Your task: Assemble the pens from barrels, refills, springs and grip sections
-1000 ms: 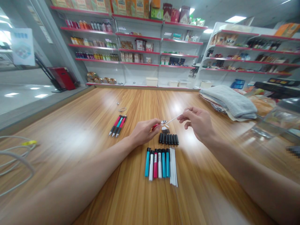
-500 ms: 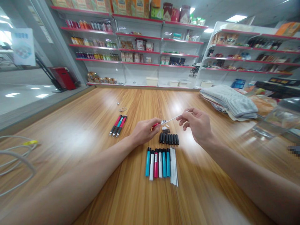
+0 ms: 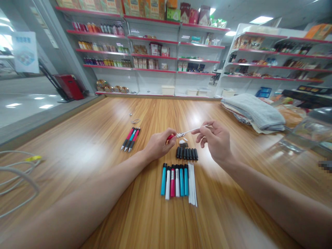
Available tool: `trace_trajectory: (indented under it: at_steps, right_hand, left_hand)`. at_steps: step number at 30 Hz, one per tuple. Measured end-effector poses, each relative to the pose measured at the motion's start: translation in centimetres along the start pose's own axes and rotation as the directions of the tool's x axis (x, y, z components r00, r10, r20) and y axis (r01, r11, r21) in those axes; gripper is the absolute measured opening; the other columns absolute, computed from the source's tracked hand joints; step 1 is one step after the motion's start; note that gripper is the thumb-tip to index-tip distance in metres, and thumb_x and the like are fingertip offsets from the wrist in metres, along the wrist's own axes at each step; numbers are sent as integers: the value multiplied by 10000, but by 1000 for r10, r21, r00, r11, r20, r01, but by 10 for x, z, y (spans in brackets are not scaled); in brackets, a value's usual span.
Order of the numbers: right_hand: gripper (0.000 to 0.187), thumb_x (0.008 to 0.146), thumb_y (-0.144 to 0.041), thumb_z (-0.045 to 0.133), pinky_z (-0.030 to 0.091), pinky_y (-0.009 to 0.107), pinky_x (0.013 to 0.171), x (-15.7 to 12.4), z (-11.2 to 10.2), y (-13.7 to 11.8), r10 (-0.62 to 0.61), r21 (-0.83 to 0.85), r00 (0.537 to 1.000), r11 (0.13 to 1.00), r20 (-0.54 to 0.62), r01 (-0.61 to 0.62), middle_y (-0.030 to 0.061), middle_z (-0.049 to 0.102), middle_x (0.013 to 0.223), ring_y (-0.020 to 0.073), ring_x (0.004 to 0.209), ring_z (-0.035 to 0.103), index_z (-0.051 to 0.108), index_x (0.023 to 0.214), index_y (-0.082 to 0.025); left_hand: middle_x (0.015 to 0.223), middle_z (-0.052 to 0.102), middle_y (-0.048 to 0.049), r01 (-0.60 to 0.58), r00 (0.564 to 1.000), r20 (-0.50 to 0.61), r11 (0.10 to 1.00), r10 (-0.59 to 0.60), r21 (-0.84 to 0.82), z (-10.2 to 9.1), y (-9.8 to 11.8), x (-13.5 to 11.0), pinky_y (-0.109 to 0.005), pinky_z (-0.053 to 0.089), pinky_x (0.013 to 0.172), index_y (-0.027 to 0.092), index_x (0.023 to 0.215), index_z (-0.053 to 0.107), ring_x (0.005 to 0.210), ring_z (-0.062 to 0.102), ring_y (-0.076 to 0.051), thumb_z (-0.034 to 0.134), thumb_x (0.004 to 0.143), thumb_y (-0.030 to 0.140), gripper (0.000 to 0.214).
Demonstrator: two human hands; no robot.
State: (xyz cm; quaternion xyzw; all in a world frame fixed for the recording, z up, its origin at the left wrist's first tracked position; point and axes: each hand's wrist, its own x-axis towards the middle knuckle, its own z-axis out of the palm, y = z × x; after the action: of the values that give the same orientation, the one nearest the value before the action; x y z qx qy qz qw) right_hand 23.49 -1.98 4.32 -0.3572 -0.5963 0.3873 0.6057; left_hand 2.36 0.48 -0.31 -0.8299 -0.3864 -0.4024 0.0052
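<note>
My left hand (image 3: 158, 144) is closed on a red pen barrel (image 3: 170, 137) just above the wooden table (image 3: 103, 166). My right hand (image 3: 215, 138) pinches a thin white refill (image 3: 192, 130) whose tip, with a small metal spring (image 3: 181, 134), meets the barrel's end. Below the hands lie a row of black pen tips (image 3: 187, 153), then a row of teal, white and red barrels (image 3: 175, 179) and a bundle of white refills (image 3: 192, 183).
Three assembled pens (image 3: 130, 138) lie to the left, with a small ring (image 3: 135, 121) beyond them. Folded grey cloth (image 3: 255, 112) rests at the right, a clear container (image 3: 308, 133) farther right. White cables (image 3: 15, 176) lie at the left edge. Stocked shelves (image 3: 155, 52) stand behind.
My right hand has drawn slightly closer and pushed the refill's spring end up to the red barrel in my left hand. The parts on the table have not moved.
</note>
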Motion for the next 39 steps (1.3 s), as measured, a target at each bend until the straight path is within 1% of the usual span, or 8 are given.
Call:
trace_trajectory:
  at_steps: [6,10,17,23,31,33,36,39]
  right_hand:
    - [137,836,-283,585,377,181,345,-6,3,6,-66,-8,998,998,6,66,18,702,745,95,456,576,479,874,-204]
    - [132,842,-283,587,368,188,359,-9,4,11,-95,-39,995,995,16,96,21,698,737,89,453,565,489,864,-197]
    - [151,823,-322,619,420,218,461,-18,6,21,-53,-193,989,978,140,80,11,672,695,96,512,560,553,825,-186]
    - [159,852,-334,585,425,248,527,-19,0,25,-102,-407,964,892,245,197,27,688,740,121,576,580,642,836,-186]
    - [345,873,-397,552,353,244,496,-13,-4,27,-134,-570,925,753,355,328,4,609,547,96,471,474,690,650,-174]
    - [405,886,-426,521,376,242,512,-11,-6,30,-118,-546,934,784,336,296,12,617,542,107,486,515,684,621,-167]
    - [438,912,-452,448,416,239,539,-4,-12,38,-75,-480,972,859,224,177,30,663,614,123,534,573,695,700,-160]
    - [383,886,-437,481,422,236,565,7,-22,54,-20,-542,992,836,122,83,25,672,633,125,558,587,686,709,-165]
  left_hand:
    - [697,585,26,1,1000,2,1000,-1,-11,1,-1,0,-198,350,546,188,1002,489,561,515,-86,445,914,327,171]
    - [724,622,16,-25,998,61,1000,25,-7,-1,3,0,-200,357,546,187,1014,488,570,544,-89,441,921,337,182]
    - [776,672,-2,-102,984,147,994,97,30,-4,7,-2,-205,356,541,198,1042,513,626,612,-109,435,927,350,205]
    - [885,715,-22,-182,967,206,974,151,138,-3,5,-1,-222,380,569,227,1114,525,739,669,-151,406,943,374,254]
    - [982,718,-16,-218,954,247,958,169,185,-1,5,0,-213,353,558,270,1135,553,777,671,-148,363,965,366,272]
    - [975,714,-8,-200,955,255,963,151,179,-2,6,0,-219,358,568,267,1100,559,763,661,-145,359,965,357,258]
    - [888,699,-18,-136,963,257,973,85,189,-4,8,1,-232,366,581,231,985,568,732,640,-149,341,965,354,259]
    - [814,669,-33,-63,965,261,977,8,205,-5,5,2,-249,379,604,208,907,551,725,625,-161,296,972,354,301]
